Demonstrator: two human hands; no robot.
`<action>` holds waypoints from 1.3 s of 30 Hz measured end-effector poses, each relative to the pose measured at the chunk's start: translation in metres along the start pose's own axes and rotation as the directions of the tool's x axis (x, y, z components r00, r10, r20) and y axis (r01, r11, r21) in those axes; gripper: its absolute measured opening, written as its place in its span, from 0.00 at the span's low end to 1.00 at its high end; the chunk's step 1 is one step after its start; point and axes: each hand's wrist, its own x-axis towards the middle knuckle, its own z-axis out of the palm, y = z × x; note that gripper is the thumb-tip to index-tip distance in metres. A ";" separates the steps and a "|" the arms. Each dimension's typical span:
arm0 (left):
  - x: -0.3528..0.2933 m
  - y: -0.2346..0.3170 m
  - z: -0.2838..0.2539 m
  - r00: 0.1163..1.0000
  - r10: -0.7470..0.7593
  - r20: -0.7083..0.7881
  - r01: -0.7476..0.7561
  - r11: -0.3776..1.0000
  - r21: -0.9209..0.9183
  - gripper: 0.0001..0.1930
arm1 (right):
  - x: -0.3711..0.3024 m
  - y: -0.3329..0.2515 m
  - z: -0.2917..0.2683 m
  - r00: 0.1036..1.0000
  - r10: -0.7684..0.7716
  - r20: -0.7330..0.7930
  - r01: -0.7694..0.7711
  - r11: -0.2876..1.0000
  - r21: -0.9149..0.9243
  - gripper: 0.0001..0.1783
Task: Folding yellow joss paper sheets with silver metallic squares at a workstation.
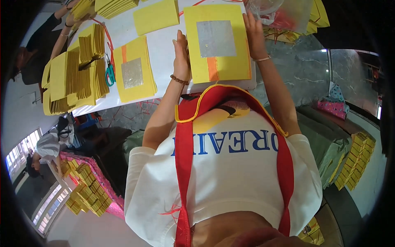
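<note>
A thick stack of yellow joss paper (226, 68), with a silver square and an orange strip on its top sheet, lies at the near edge of the white table. Along its left side is my left hand (181, 57), fingers stretched out and a bead bracelet at the wrist. My right hand (256, 37), fingers straight, lies flat against the right side. Neither hand closes around the stack. To the left lies a thinner joss paper stack (148, 82), also with a silver square and orange strip. A plain yellow stack (156, 17) sits farther back.
Teal-handled scissors (110, 75) lie beside folded yellow bundles (76, 78) on the table's left. Red strings (108, 37) trail nearby. A co-worker's arm (61, 40) reaches in at far left. Clear plastic (265, 9) lies at back right. Another person (49, 146) is behind, near more bundles (88, 185).
</note>
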 end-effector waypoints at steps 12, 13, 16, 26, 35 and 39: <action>-0.026 -0.005 0.010 1.000 0.017 0.017 -0.018 0.996 0.083 0.38 | -0.044 0.020 0.004 0.981 0.166 -0.102 -0.147 0.975 0.167 0.32; -0.027 -0.006 0.007 1.000 0.015 0.013 -0.016 0.996 0.083 0.38 | -0.045 0.017 0.005 0.987 0.141 -0.079 -0.129 0.983 0.132 0.31; -0.029 -0.016 -0.005 1.000 0.020 0.006 -0.020 1.000 -0.003 0.37 | -0.045 0.019 0.005 0.995 0.045 -0.092 -0.034 0.993 0.116 0.31; -0.039 -0.024 0.011 0.999 0.027 0.024 -0.021 0.974 -0.225 0.34 | -0.047 0.018 0.003 0.982 0.171 -0.075 -0.167 0.984 0.056 0.27; -0.054 0.056 -0.011 0.793 0.360 0.492 -0.593 0.271 0.758 0.24 | -0.090 -0.039 0.000 0.825 -0.065 0.562 0.564 0.155 -0.811 0.25; -0.053 0.056 -0.010 0.674 0.221 0.705 -0.731 0.056 0.680 0.21 | -0.088 -0.033 0.002 0.836 -0.073 0.544 0.547 0.202 -0.812 0.19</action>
